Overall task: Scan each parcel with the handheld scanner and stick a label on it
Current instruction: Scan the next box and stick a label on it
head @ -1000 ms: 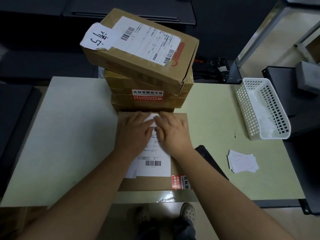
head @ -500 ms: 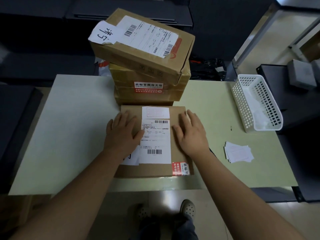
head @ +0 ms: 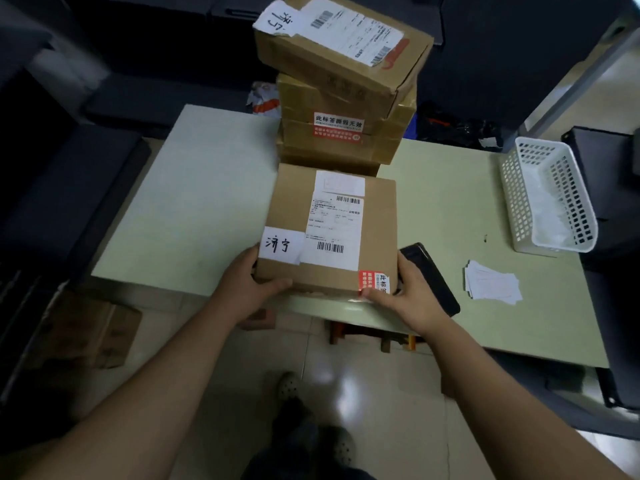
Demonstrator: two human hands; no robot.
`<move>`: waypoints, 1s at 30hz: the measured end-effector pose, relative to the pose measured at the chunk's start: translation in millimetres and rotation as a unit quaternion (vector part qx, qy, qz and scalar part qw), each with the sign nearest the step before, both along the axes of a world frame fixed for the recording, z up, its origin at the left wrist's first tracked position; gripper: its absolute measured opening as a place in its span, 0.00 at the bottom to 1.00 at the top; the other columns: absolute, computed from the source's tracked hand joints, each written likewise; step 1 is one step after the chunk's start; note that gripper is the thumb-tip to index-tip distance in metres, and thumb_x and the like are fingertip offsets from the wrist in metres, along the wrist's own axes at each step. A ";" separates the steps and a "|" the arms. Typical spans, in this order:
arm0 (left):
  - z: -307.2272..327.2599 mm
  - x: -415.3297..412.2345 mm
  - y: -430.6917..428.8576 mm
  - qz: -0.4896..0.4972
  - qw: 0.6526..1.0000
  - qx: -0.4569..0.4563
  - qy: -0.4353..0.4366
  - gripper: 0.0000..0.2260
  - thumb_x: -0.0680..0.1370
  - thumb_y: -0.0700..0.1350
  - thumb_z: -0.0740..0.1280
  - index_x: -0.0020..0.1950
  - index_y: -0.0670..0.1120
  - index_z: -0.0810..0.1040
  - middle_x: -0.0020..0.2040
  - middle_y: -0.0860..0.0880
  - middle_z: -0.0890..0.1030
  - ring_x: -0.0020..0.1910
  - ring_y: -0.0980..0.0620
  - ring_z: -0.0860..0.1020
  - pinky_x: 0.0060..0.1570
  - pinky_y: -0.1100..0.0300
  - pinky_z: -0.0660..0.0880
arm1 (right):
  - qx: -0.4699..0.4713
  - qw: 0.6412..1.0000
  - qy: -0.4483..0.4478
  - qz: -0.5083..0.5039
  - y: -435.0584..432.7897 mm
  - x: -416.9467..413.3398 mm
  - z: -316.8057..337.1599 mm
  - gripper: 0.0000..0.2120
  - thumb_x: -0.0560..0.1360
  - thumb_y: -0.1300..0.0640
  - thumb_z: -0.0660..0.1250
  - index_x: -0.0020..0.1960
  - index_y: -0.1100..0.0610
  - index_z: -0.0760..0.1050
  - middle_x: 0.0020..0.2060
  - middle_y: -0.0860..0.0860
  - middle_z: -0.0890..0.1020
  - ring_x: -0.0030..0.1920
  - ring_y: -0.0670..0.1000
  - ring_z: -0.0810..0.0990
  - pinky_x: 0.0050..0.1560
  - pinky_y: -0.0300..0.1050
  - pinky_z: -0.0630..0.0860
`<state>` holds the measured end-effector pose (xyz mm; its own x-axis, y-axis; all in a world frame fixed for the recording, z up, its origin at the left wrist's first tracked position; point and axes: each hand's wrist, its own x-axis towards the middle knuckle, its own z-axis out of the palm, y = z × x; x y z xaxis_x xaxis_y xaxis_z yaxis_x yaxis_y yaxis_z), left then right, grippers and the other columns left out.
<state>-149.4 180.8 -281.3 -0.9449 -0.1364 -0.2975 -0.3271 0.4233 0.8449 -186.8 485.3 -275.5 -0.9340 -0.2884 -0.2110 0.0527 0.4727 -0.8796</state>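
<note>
Two hands on box (head: 377, 230): L hand (head: 247, 284) grips 7 o'clock corner, R hand (head: 403, 296) grips 5 o'clock corner. Stiff cardboard, prob. light; corners give firm purchase.

handwritten "济宁" on white slip (head: 282, 244) of parcel (head: 379, 230), beside left hand (head: 247, 285) fingertips; "此标签撕毁无效" on red sticker (head: 337, 128), stacked box (head: 298, 98), beyond fingers.

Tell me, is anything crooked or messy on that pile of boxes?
Yes. The top box sits twisted and tilted, not squared with the boxes under it, so it looks wobbly. Its handwritten white label juts past the box's corner. The parcel that the left hand and right hand grip looks neat.
</note>
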 end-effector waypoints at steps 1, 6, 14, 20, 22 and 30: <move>2.6 6.9 0.4 0.011 1.000 -0.004 0.008 0.29 0.70 0.47 0.79 0.69 0.55 0.74 0.62 0.56 0.79 0.58 0.57 0.78 0.59 0.55 0.77 | 0.000 1.000 0.007 0.003 0.1 3.3 2.5 0.28 0.66 0.46 0.78 0.63 0.46 0.73 0.55 0.45 0.82 0.57 0.48 0.79 0.58 0.55 0.77; 28.8 62.3 -1.6 0.066 0.996 0.004 0.053 0.28 0.70 0.46 0.78 0.68 0.57 0.74 0.62 0.56 0.79 0.58 0.59 0.78 0.55 0.62 0.76 | -0.008 0.999 0.039 0.024 -7.7 26.3 20.2 0.34 0.65 0.45 0.80 0.66 0.36 0.68 0.60 0.41 0.74 0.65 0.44 0.70 0.63 0.44 0.71; 106.5 172.8 -60.2 0.232 0.964 -0.046 0.123 0.32 0.66 0.55 0.77 0.68 0.60 0.71 0.61 0.59 0.78 0.60 0.58 0.77 0.60 0.51 0.77 | -0.050 0.983 0.094 0.152 -113.6 44.0 100.2 0.44 0.65 0.51 0.82 0.74 0.43 0.62 0.62 0.44 0.69 0.62 0.34 0.66 0.57 0.26 0.60; 149.7 253.0 -145.0 0.354 0.918 -0.105 0.143 0.34 0.70 0.51 0.78 0.74 0.59 0.68 0.67 0.57 0.73 0.65 0.57 0.72 0.64 0.57 0.70 | -0.086 0.951 0.115 0.274 -251.4 67.3 138.3 0.46 0.61 0.44 0.79 0.74 0.43 0.63 0.62 0.44 0.69 0.57 0.23 0.64 0.55 0.27 0.63; 156.8 277.4 -176.4 0.390 0.902 -0.121 0.143 0.35 0.70 0.51 0.78 0.74 0.58 0.68 0.68 0.57 0.73 0.65 0.57 0.71 0.63 0.59 0.69 | -0.096 0.938 0.117 0.312 -302.1 76.6 144.1 0.44 0.64 0.46 0.81 0.74 0.42 0.63 0.63 0.45 0.70 0.57 0.25 0.66 0.55 0.29 0.64; 178.1 341.4 -303.4 0.493 0.848 -0.146 0.129 0.34 0.71 0.55 0.76 0.75 0.58 0.66 0.68 0.58 0.71 0.64 0.54 0.71 0.61 0.53 0.72 | -0.126 0.903 0.107 0.397 -489.1 106.7 163.1 0.40 0.63 0.45 0.81 0.69 0.31 0.64 0.62 0.41 0.71 0.60 0.37 0.73 0.61 0.42 0.72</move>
<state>192.0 -122.6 -103.3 -0.3568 -0.9305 0.0830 -0.4641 0.2536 0.8487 -80.1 -3.8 -112.4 -0.4239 -0.8983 0.1156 -0.3996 0.0710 -0.9139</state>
